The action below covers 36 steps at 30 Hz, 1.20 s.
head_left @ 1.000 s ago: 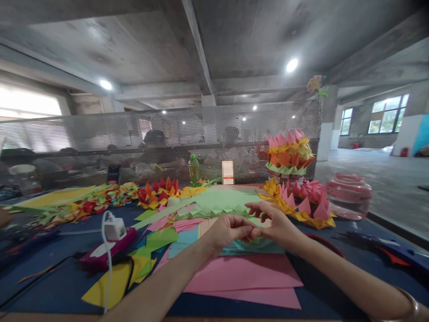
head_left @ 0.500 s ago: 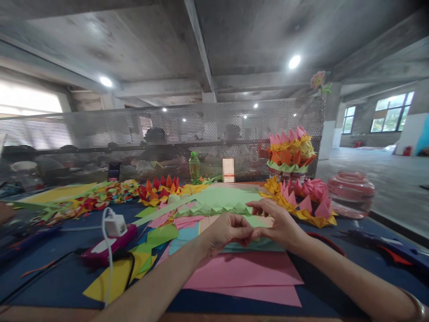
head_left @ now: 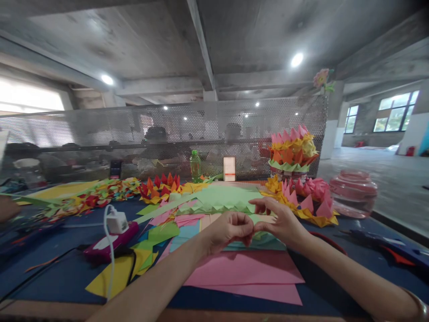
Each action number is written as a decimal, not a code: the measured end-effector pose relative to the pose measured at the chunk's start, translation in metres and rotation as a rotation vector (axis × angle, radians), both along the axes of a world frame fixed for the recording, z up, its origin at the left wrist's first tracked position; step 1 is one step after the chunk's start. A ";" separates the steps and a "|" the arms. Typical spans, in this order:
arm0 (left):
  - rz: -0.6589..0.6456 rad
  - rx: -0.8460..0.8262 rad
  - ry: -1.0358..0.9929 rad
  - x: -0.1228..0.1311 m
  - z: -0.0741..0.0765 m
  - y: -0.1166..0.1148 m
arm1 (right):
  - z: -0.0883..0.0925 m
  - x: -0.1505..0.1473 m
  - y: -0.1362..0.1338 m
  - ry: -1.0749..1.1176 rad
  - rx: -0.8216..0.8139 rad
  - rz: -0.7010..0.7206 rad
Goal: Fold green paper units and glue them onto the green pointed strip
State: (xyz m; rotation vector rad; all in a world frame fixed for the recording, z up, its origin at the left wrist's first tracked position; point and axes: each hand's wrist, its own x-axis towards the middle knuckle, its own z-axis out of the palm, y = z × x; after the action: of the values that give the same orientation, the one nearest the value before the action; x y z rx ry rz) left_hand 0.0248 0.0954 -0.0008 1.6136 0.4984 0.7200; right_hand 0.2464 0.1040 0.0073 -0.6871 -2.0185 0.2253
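My left hand (head_left: pixel 234 230) is closed in a pinch over the paper stack, fingers curled in. Whatever it pinches is hidden by the fingers. Just to its right is my right hand (head_left: pixel 283 221), thumb and forefinger spread apart, its thumb tip close to the left fingertips. Light green paper (head_left: pixel 263 219) shows between the right thumb and fingers; I cannot tell whether it is held or lies on the pile. Behind the hands lies a pale green folded strip with a zigzag edge (head_left: pixel 217 207). Beneath them are blue sheets (head_left: pixel 191 235) and pink sheets (head_left: pixel 244 270).
A purple power strip (head_left: pixel 114 248) with a white charger (head_left: pixel 116 222) and cables lies left. Folded paper flowers (head_left: pixel 293 152) stand back right, near a pink jar (head_left: pixel 353 194). A blue glue gun (head_left: pixel 385 245) lies right. Another person's hand (head_left: pixel 8 209) shows far left.
The right thumb has shifted slightly up and away from the left fingertips. The left hand keeps its pinch. The whole view has moved a little.
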 end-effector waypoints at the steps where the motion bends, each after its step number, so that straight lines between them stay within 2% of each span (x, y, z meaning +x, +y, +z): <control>1: 0.002 -0.006 -0.011 0.000 0.000 0.000 | 0.000 0.001 0.001 0.013 -0.011 -0.011; 9: 0.023 -0.024 -0.058 -0.001 -0.001 0.003 | -0.003 0.000 0.006 0.056 -0.104 -0.050; 20: 0.044 -0.002 -0.023 -0.001 -0.004 0.005 | -0.001 -0.002 0.002 0.102 -0.254 0.009; 23: 0.035 0.024 0.007 -0.001 0.003 -0.001 | -0.002 -0.002 0.004 0.133 -0.334 0.066; 28: -0.079 0.042 0.127 0.003 0.018 -0.018 | -0.003 -0.002 0.004 0.209 -0.499 0.162; 34: 0.175 0.139 0.038 0.006 0.012 -0.008 | 0.000 -0.006 -0.003 0.196 -0.599 0.224; 36: 0.213 0.160 0.035 0.005 0.011 -0.005 | 0.001 -0.008 -0.006 0.165 -0.601 0.240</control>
State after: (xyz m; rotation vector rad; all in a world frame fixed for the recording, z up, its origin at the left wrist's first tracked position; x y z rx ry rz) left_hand 0.0296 0.0908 0.0097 1.7409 0.6586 0.9108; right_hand 0.2384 0.0984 0.0086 -0.7556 -1.8713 1.0256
